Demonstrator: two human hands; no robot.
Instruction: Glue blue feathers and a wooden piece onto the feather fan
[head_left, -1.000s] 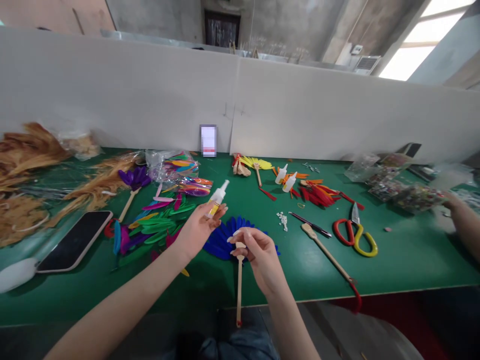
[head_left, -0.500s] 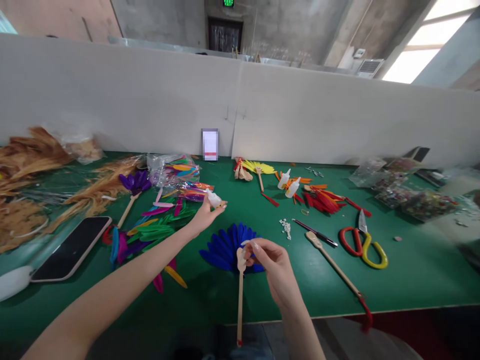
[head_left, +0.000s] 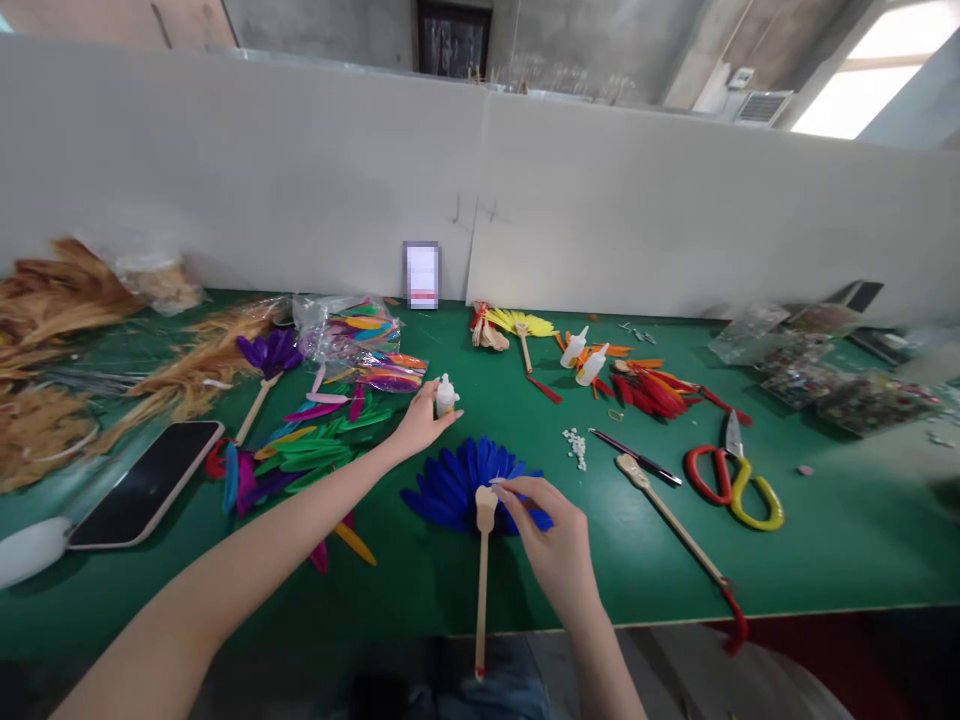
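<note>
My left hand (head_left: 421, 422) has its fingers and thumb around a small white squeeze bottle (head_left: 446, 398), which is upright above or on the green table. A fan of blue feathers (head_left: 457, 483) lies spread in front of me, fixed at a wooden handle (head_left: 483, 590) with a rounded head. The handle's lower end, with a bit of red, sticks out past the table edge. At the right side of that head, my right hand (head_left: 551, 535) is closed in a pinch. What its fingertips hold, if anything, is too small to make out.
Coloured feathers (head_left: 315, 450) and a phone (head_left: 146, 487) lie left. Small white beads (head_left: 576, 448), a pen (head_left: 637, 458), another wooden handle (head_left: 675, 525) and scissors (head_left: 733, 475) lie right. Two white bottles (head_left: 585, 360) stand farther back, before a white partition (head_left: 637, 210).
My left hand has moved slightly right, and the bottle has gone from tilted to upright. My right fingertips stay at the handle's head, pinched closer together. The camera view has tipped down a little.
</note>
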